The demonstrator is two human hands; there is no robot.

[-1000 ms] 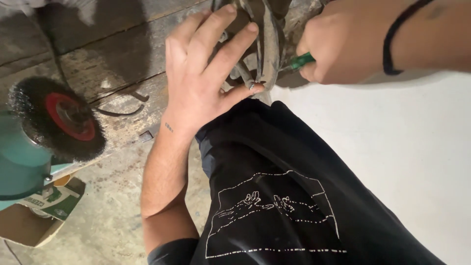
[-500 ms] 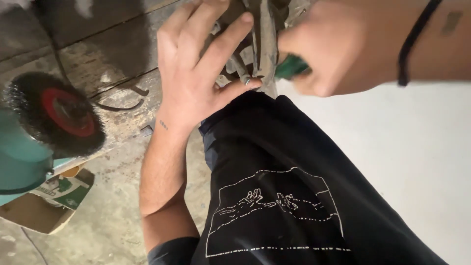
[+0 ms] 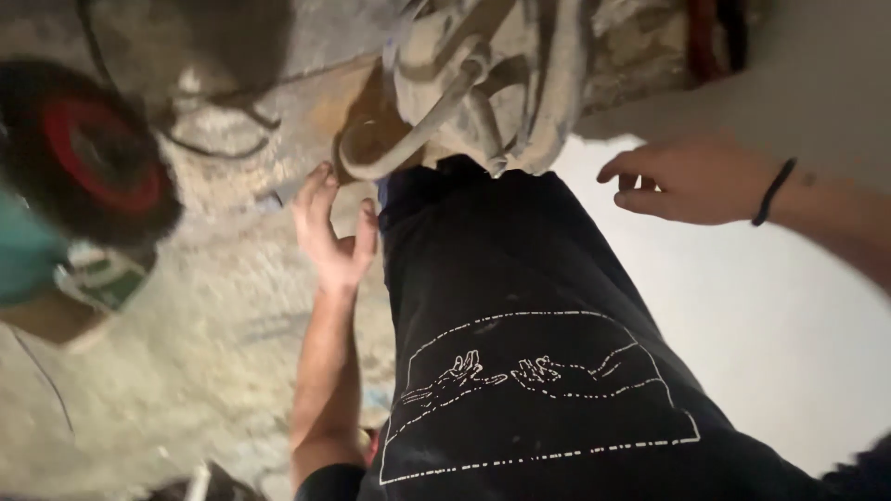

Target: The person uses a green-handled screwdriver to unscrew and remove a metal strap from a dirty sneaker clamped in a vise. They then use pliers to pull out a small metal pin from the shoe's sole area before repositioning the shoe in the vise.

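The view is blurred by motion, so fine detail is hard to read. At about 12 o'clock a dusty metal part [image 3: 483, 83], pale grey with curved tube-like loops and flat ribs, rests on the person's knee, which is covered by black trousers [image 3: 520, 306] bearing a white line drawing of two reaching hands inside a dashed outline.

The left hand [image 3: 332, 237] sits at about 10 o'clock from the middle of the view, just below the lower left loop of the metal part. Its fingers are spread and loosely curved, palm open, gripping nothing; the fingertips come very close to the loop, but the blur makes it impossible to tell whether they touch it.

The right hand [image 3: 682, 176] is at about 2 o'clock, to the right of the part and clearly apart from it. Its fingers are relaxed and slightly curled, and it is empty. A thin black band [image 3: 772, 192] circles the wrist.

At about 9 to 10 o'clock lies a wire wheel brush [image 3: 88, 153], dark bristles around a red hub, mounted on a teal power tool [image 3: 23, 255]. Both rest on a rough, dusty concrete floor [image 3: 204, 343]. A smooth white surface [image 3: 798, 353] fills the area from 3 to 5 o'clock.
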